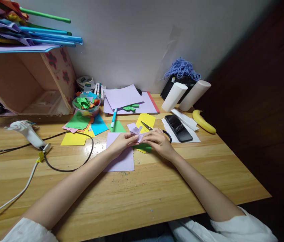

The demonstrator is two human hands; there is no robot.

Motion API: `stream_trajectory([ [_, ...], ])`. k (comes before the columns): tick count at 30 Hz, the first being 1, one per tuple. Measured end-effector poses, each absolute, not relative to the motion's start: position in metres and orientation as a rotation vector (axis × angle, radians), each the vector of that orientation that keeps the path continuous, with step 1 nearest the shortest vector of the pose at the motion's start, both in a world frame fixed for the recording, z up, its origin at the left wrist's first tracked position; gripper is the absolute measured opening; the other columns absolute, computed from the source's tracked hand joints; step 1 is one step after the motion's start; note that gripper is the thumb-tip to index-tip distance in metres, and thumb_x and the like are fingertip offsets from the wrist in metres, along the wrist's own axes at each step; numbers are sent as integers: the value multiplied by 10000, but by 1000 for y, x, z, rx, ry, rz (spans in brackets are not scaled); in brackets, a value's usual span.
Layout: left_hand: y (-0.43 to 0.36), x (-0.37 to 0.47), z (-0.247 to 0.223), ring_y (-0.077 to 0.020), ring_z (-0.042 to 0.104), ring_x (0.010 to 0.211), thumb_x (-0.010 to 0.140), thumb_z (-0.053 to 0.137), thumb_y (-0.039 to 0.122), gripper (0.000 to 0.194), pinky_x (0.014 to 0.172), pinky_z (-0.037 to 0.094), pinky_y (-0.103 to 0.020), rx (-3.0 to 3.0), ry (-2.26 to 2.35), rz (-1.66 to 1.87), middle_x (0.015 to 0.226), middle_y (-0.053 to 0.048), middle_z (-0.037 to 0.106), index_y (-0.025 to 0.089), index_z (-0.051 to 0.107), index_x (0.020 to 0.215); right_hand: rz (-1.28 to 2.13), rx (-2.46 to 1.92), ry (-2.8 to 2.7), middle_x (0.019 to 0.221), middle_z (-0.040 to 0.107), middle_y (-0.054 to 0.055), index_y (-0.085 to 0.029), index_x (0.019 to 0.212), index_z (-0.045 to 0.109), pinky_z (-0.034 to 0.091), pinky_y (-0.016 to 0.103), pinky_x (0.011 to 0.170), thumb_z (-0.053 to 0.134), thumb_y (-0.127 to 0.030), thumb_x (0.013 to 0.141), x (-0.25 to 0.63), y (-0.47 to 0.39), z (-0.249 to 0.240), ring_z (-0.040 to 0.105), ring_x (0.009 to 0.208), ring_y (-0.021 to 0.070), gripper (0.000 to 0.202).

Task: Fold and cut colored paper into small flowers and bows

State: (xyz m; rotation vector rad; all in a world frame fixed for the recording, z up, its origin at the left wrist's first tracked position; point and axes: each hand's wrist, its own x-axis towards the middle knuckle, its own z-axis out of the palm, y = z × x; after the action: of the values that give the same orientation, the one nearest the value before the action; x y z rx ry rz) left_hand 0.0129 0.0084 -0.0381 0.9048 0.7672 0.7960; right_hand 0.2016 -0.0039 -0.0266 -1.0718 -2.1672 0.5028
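Observation:
A small cut and folded piece of purple paper (134, 129) is pinched between my two hands above the middle of the table. My left hand (122, 142) grips its left side with the fingertips closed. From the right, my right hand (159, 143) closes its thumb and fingers on the paper's lower edge. Under my left hand lies a flat purple sheet (121, 161). Scissors (147, 126) with black handles rest behind my right hand, their blades on a yellow sheet (146, 118). Green paper (144, 147) shows partly beneath my hands.
A bowl of green and orange scraps (86, 103), coloured sheets (98, 125) and a blue marker (114, 118) lie behind left. A phone (178, 128), a banana (203, 121) and white rolls (174, 96) sit right. Cables (63, 170) and a white device (26, 131) occupy the left.

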Motion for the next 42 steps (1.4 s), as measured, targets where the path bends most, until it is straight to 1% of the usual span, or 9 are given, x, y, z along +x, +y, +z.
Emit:
stream_trajectory([
  [4, 8, 16, -39, -110, 559, 719, 658, 699, 331, 243, 863, 416, -306, 880, 804, 838, 695, -18, 597, 102, 643, 715, 478, -1219, -2135, 909, 572, 38, -301, 823, 707, 354, 394, 813, 567, -334, 810, 196, -9, -27, 456, 892, 208, 144],
  [7, 7, 16, -38, -101, 551, 696, 667, 684, 321, 227, 854, 435, -315, 889, 806, 873, 685, -4, 573, 104, 627, 701, 515, -1310, -2094, 899, 546, 34, -291, 800, 705, 339, 407, 836, 585, -349, 795, 193, -11, -28, 451, 903, 211, 134],
  [10, 6, 16, -36, -94, 555, 659, 673, 667, 262, 175, 816, 461, -327, 866, 831, 895, 695, -2, 577, 118, 614, 758, 550, -1333, -2088, 889, 546, 29, -281, 778, 700, 328, 416, 836, 591, -358, 788, 192, -11, -29, 452, 898, 211, 134],
  [13, 4, 16, -33, -117, 586, 702, 654, 676, 225, 195, 802, 464, -330, 869, 838, 888, 753, -24, 603, 132, 608, 811, 563, -1328, -2060, 877, 543, 27, -273, 745, 696, 326, 418, 838, 618, -357, 766, 192, -11, -29, 456, 897, 212, 117],
  [16, 1, 17, -31, -141, 586, 762, 639, 707, 281, 227, 806, 459, -330, 952, 860, 898, 794, -44, 611, 127, 621, 782, 575, -1334, -2026, 856, 538, 24, -262, 705, 687, 335, 413, 835, 650, -346, 737, 192, -12, -29, 460, 887, 211, 97],
  [21, 0, 21, -32, -120, 548, 655, 630, 702, 389, 285, 726, 466, -293, 974, 968, 955, 644, -12, 569, 123, 603, 627, 566, -1400, -1945, 816, 534, 22, -264, 697, 695, 348, 400, 814, 693, -367, 683, 192, -11, -27, 465, 864, 211, 104],
  [31, -1, 20, -34, -136, 574, 692, 667, 676, 395, 274, 731, 462, -282, 1056, 898, 904, 692, -43, 631, 122, 656, 664, 579, -1516, -1832, 773, 562, 30, -269, 658, 712, 360, 367, 698, 704, -458, 633, 194, -9, -30, 455, 772, 200, 191],
  [36, -2, 21, -36, -136, 570, 674, 673, 670, 397, 278, 723, 463, -289, 1098, 909, 891, 659, -42, 627, 120, 659, 658, 538, -1512, -1841, 773, 565, 32, -273, 638, 711, 355, 384, 713, 674, -475, 662, 193, -11, -30, 457, 763, 198, 206],
  [42, -1, 22, -38, -154, 591, 712, 661, 682, 393, 281, 769, 465, -321, 1079, 916, 881, 693, -54, 643, 113, 666, 682, 580, -1505, -1800, 785, 571, 32, -266, 621, 707, 364, 392, 741, 705, -438, 636, 192, -10, -31, 472, 793, 208, 173],
])
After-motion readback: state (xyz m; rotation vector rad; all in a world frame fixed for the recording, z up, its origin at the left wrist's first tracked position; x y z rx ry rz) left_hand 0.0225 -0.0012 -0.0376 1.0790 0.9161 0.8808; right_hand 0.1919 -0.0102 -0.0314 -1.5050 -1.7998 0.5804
